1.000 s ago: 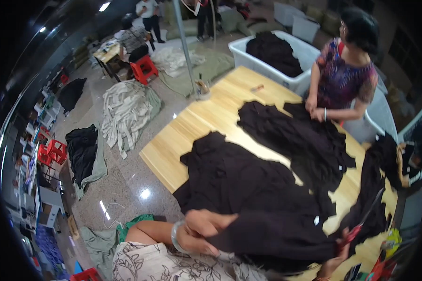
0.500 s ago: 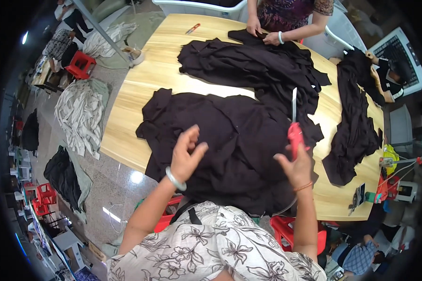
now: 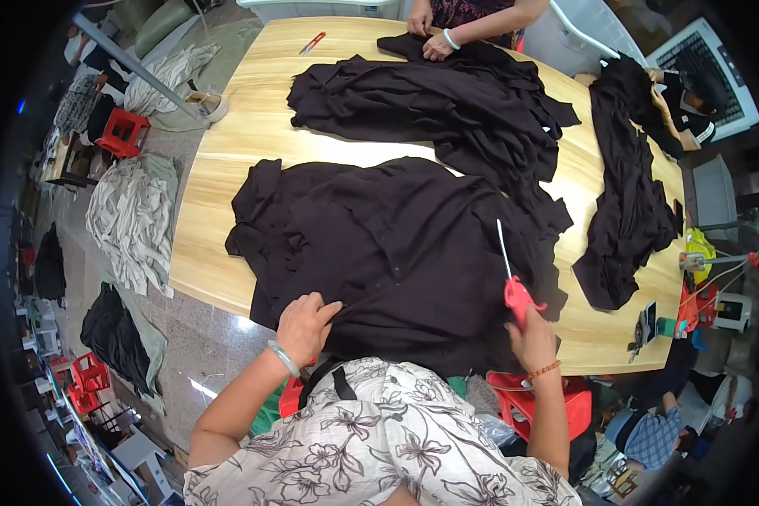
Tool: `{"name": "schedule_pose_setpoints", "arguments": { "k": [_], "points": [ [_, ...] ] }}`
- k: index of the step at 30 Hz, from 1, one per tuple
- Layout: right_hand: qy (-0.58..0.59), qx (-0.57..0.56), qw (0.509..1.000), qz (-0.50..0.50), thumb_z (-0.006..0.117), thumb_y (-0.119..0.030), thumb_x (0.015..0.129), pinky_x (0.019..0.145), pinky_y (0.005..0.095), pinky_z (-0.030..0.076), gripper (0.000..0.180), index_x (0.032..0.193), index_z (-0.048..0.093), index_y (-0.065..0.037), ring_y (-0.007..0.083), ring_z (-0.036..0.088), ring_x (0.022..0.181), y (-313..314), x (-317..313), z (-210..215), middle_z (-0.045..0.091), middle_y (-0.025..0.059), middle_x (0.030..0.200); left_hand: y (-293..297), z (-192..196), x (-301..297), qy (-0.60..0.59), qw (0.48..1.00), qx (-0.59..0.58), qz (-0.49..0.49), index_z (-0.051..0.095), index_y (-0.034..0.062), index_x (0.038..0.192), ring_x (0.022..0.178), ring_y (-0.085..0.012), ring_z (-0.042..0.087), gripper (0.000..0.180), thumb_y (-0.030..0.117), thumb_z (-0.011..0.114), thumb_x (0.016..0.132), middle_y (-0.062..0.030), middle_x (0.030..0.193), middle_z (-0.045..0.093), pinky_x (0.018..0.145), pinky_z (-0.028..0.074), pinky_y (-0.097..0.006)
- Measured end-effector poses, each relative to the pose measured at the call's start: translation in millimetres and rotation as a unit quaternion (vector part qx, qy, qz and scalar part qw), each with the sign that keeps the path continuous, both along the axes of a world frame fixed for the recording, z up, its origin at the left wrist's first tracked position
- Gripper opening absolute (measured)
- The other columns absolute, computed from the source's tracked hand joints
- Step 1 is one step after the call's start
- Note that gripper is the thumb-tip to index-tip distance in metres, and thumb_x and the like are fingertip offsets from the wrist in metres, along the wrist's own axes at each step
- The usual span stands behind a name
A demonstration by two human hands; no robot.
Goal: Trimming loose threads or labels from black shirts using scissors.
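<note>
A large dark garment, nearly black, lies in loose folds at the near side of the table in front of me. My left hand is closed on its near left edge, with creases running right from the fingers. In my right hand is a pair of red-handled scissors, the blades together and pointing away from me over the garment's right side. Farther back lies a second dark garment pile. Another person's hands handle its far edge.
The light wooden table carries small red thread snips far left and another dark cloth heap on the right, with a second person beside it. A phone-like device sits near the right edge. Red stools stand close to me.
My left hand has come down and back from above the garment to its near edge. The scissors have moved nearer me and tilted left. The garment's folds have shifted and its surface is smoother.
</note>
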State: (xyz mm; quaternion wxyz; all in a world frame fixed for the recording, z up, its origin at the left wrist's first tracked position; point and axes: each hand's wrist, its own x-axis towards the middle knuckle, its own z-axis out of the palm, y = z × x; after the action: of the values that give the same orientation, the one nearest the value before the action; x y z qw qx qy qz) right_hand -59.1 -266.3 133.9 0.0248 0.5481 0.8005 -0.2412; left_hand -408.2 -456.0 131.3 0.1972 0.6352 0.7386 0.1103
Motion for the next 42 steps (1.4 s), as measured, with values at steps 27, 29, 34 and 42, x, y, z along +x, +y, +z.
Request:
{"name": "schedule_pose_setpoints", "arguments": {
  "k": [27,29,34,42],
  "points": [
    [0.067,-0.106,0.979,0.162,0.062,-0.013,0.082,0.062,0.0432,0.048,0.028,0.104,0.045,-0.008,0.0344,0.063,0.069,-38.8,-45.4,38.3,0.062,0.0155,0.072,105.5,-76.2,30.3,-0.768,0.514,-0.073,0.376,0.051,0.0009,0.087,0.085,-0.0348,0.067,0.010,0.006,0.059,0.089,-0.0115,0.085,0.058,0.075,0.058,-0.043],
    [0.085,-0.093,0.980,0.151,0.062,-0.018,0.084,0.064,0.0443,0.047,0.030,0.108,0.047,-0.009,0.0369,0.062,0.069,-30.4,-58.3,35.4,0.062,0.0170,0.071,107.3,-75.4,27.6,-0.778,0.495,-0.076,0.379,0.051,0.0005,0.087,0.087,-0.0352,0.066,0.009,0.006,0.058,0.089,-0.0120,0.086,0.059,0.077,0.058,-0.043],
    [0.037,-0.134,0.972,0.192,0.063,-0.018,0.083,0.065,0.0445,0.047,0.028,0.107,0.050,-0.009,0.0372,0.062,0.070,-22.5,-71.0,35.4,0.062,0.0177,0.072,104.8,-74.9,25.1,-0.793,0.481,-0.080,0.365,0.050,0.0014,0.084,0.090,-0.0365,0.066,0.009,0.005,0.055,0.091,-0.0132,0.087,0.058,0.079,0.057,-0.044],
    [0.117,-0.124,0.978,0.123,0.061,-0.008,0.082,0.069,0.0436,0.048,0.028,0.108,0.049,-0.006,0.0371,0.061,0.082,-39.8,-39.0,30.7,0.062,0.0184,0.085,120.4,-58.3,14.3,-0.827,0.443,-0.033,0.344,0.049,0.0027,0.090,0.086,-0.0367,0.066,0.009,0.009,0.055,0.092,-0.0106,0.085,0.056,0.067,0.061,-0.037]
  ]
}}
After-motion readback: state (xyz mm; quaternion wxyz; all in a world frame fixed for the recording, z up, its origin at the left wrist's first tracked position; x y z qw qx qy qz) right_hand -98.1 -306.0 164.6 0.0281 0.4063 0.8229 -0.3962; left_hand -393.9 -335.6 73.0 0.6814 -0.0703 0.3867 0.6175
